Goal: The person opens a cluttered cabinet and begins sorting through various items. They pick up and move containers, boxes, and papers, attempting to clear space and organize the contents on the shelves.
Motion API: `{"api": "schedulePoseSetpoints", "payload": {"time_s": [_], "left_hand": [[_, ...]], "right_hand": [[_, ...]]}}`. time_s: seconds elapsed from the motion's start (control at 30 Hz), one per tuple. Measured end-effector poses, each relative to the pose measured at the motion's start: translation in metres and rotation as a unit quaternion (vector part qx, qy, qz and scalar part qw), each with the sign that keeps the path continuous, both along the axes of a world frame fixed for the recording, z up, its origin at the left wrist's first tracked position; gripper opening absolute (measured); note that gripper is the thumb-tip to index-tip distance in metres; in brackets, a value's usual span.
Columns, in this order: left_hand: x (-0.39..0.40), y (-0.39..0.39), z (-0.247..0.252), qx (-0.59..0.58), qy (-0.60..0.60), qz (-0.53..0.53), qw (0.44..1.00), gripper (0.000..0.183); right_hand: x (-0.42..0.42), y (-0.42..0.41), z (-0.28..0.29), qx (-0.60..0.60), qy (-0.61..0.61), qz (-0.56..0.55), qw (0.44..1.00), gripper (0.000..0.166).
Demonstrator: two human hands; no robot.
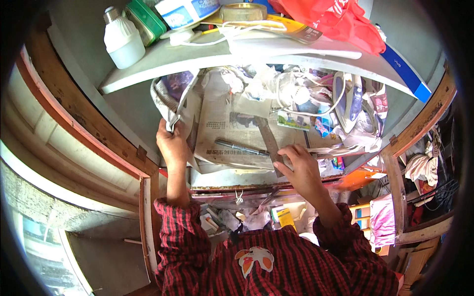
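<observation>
My left hand [173,142] grips the lower edge of a folded whitish sheet or bag [164,101] with a purple patch, at the left of the cabinet shelf. My right hand [301,168] is over the shelf's front edge, fingers slightly spread, at a flat dark strip like a ruler [268,140]; whether the fingertips touch it I cannot tell. A dark pen [240,147] lies across the newspaper [213,127] lining the shelf, its right end near the strip. Behind the strip is a small picture card [293,121].
A clothes iron [347,101] with a white cord stands among plastic bags on the right. The upper shelf [155,68] holds an LED bulb [124,40], a tape roll [243,12], a red bag [340,22] and a blue box [405,72]. Below is an open drawer [255,218] of small items.
</observation>
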State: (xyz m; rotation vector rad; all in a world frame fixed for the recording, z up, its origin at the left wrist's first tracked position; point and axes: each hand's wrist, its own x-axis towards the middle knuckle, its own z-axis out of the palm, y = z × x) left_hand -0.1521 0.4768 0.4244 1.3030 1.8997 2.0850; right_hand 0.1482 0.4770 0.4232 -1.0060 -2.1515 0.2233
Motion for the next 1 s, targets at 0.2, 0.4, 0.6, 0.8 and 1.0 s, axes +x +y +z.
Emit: {"api": "schedulePoseSetpoints", "payload": {"time_s": [0.2,0.4,0.6,0.8,1.0], "left_hand": [[-0.003,-0.010,0.007,0.078,-0.147,-0.096,0.981,0.030],[0.021,-0.044,0.010,0.055,0.043,0.046,0.996,0.065],[0.071,-0.086,0.007,0.104,0.183,0.097,0.973,0.059],[0.104,-0.086,-0.003,0.092,0.176,-0.021,0.980,0.041],[0.135,-0.083,-0.006,0.045,0.065,-0.202,0.976,0.031]], "right_hand": [[-0.012,0.018,0.007,-0.033,-0.171,-0.084,0.981,0.034],[-0.017,0.019,0.020,-0.064,-0.209,-0.083,0.972,0.036],[-0.007,0.014,0.025,-0.009,-0.238,-0.111,0.965,0.026],[0.043,0.043,0.019,0.003,-0.089,-0.124,0.988,0.015],[0.080,0.043,0.018,-0.149,0.173,-0.074,0.971,0.019]]}}
